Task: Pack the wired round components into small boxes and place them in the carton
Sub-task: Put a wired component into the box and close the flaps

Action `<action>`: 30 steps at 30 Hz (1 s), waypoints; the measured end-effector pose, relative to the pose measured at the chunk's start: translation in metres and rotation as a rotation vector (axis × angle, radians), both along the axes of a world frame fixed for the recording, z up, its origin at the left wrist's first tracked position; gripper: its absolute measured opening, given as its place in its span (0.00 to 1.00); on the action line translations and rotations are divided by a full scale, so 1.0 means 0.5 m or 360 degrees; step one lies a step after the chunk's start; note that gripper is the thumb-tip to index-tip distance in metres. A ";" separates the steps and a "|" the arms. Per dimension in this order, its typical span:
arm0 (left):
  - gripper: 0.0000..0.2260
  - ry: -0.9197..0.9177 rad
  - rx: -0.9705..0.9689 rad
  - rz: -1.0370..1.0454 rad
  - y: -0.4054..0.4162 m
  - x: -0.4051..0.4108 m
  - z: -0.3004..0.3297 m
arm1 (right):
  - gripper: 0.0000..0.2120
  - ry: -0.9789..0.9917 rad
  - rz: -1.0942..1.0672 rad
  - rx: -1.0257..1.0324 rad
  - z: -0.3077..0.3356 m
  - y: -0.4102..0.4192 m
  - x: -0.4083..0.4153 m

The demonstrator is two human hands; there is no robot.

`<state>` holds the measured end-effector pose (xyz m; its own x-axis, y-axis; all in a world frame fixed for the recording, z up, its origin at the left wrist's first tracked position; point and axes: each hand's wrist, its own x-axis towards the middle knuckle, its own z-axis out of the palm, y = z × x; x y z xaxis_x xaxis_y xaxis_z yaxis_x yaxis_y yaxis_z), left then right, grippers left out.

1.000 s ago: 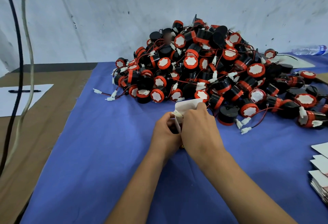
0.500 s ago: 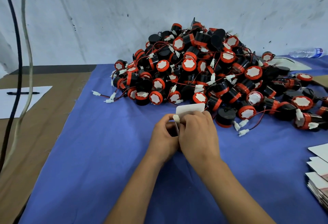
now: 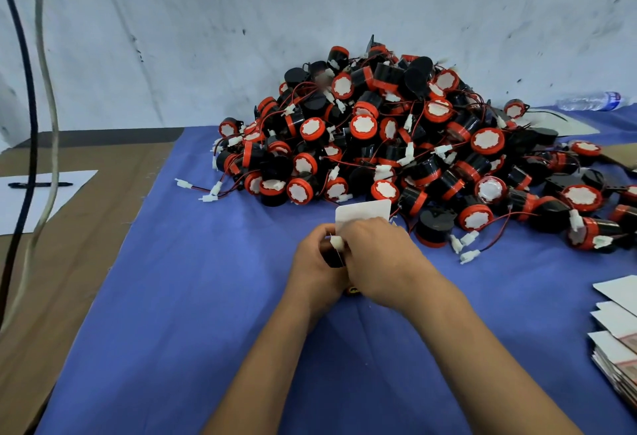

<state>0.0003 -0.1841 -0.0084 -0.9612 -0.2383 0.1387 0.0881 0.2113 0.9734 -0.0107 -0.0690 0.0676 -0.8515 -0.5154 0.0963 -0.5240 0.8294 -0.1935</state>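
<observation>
Two hands at work near the front of the blue cloth (image 3: 193,296), close together and touching. Left hand (image 3: 315,267) curled round one black round component (image 3: 331,255), of which only a dark side patch shows between the hands; long axis impossible to judge. White connector plug (image 3: 337,243) sitting on top of that component, at the fingertips. Right hand (image 3: 377,258) curled over one small white box (image 3: 362,213), fingers clamped on it; only a flap shows, standing upright above the knuckles with its rounded corners at the top. No print readable on that flap.

Behind the hands, one large heap of wired components (image 3: 396,138), far too many to count: black bodies, red collars, white faces, thin red and black leads ending in white plugs. Faces turned every way. Three loose plugs lying on the cloth at the heap's left foot.

At the right edge, one stack of flat white box blanks (image 3: 617,338) with some red print, too small to read. One clear water bottle (image 3: 591,101) lying on its side by the wall, blue label illegible. One black pen (image 3: 39,185) lying crosswise on one white sheet (image 3: 65,186) on the brown board at left. Two cables (image 3: 34,89), one black and one grey, hanging down at the left.
</observation>
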 end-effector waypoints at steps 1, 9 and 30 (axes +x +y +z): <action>0.21 0.0000 -0.0004 -0.0009 0.001 0.000 0.001 | 0.09 -0.0074 0.0059 -0.0001 0.004 0.006 -0.007; 0.13 -0.0022 0.0010 -0.0018 0.010 0.004 0.003 | 0.08 -0.0139 0.0155 -0.0642 -0.020 0.035 -0.025; 0.12 0.0013 0.0143 -0.0126 0.001 0.014 0.000 | 0.06 -0.0101 0.0185 -0.0865 -0.039 0.049 -0.036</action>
<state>0.0073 -0.1838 -0.0084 -0.9764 -0.1737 0.1284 0.1093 0.1155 0.9873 -0.0285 -0.0443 0.0479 -0.8046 -0.4970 0.3249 -0.5796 0.5389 -0.6113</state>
